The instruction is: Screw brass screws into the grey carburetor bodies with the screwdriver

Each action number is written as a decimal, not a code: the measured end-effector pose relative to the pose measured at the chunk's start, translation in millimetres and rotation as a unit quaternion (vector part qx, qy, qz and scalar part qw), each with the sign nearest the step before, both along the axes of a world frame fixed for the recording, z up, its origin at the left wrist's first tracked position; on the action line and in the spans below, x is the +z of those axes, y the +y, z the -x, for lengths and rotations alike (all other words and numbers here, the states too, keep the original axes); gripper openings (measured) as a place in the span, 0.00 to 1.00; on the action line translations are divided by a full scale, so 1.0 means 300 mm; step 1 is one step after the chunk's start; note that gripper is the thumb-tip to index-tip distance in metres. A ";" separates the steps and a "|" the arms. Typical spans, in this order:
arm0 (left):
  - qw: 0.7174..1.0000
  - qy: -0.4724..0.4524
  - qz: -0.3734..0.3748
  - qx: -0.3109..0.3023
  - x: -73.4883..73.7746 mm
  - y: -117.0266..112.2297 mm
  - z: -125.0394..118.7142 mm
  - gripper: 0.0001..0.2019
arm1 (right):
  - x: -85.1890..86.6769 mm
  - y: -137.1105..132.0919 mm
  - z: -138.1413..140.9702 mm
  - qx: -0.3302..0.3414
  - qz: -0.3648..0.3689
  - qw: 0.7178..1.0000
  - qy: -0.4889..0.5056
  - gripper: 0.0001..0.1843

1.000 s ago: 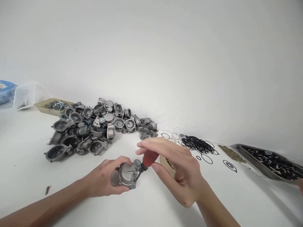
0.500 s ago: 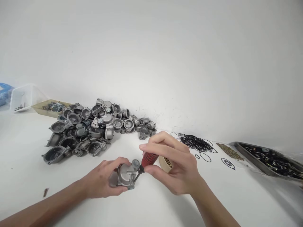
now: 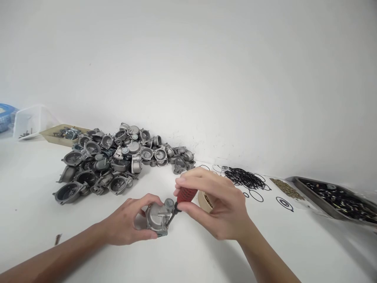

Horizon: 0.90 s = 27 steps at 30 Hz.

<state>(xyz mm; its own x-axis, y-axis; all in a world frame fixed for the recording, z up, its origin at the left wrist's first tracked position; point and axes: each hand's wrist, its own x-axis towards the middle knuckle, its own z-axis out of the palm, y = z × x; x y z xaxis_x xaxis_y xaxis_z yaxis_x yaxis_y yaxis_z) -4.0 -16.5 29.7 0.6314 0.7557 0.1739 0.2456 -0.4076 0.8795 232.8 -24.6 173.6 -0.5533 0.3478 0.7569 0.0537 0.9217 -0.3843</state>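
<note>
My left hand (image 3: 129,220) grips a grey metal carburetor float bowl (image 3: 156,217) between thumb and fingers, just above the white table. Its rounded side faces up, and a round cap sits at its upper right. In my right hand (image 3: 216,204) is a screwdriver (image 3: 186,194) with a red handle, held at a slant by thumb and fingers. The shaft points down and left, and its tip meets the right edge of the bowl. Whatever the tip touches is too small to make out. Behind my right hand, a round pale container (image 3: 204,202) is partly hidden.
A heap of similar metal bowls (image 3: 118,165) lies at the left and centre by the wall. A yellowish tray (image 3: 54,135) stands behind it. Black rubber rings (image 3: 244,178), small brass-coloured parts (image 3: 285,188) and a dark metal tray (image 3: 321,206) lie right. A small brown piece (image 3: 57,239) lies near my left forearm.
The fingers of my right hand have shifted slightly around the screwdriver handle. The tip stays at the bowl's edge, and my left hand keeps its hold.
</note>
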 end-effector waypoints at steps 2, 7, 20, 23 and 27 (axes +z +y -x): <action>1.000 0.002 -0.002 -0.001 -0.001 0.001 0.001 0.25 | -0.001 -0.001 0.001 -0.022 -0.015 1.000 0.014 0.23; 1.000 0.012 -0.017 0.003 -0.009 0.002 0.000 0.27 | 0.004 -0.003 -0.010 0.017 0.023 0.999 -0.028 0.27; 1.000 0.019 -0.020 0.011 -0.012 0.002 0.000 0.27 | -0.006 0.012 -0.014 -0.044 -0.012 0.999 0.019 0.23; 1.000 0.015 -0.027 0.006 -0.010 0.002 0.001 0.27 | -0.004 0.013 -0.018 -0.022 0.017 1.000 -0.008 0.23; 0.999 0.027 -0.033 0.012 -0.011 0.002 0.004 0.27 | -0.009 0.014 -0.014 -0.029 0.005 1.000 -0.007 0.29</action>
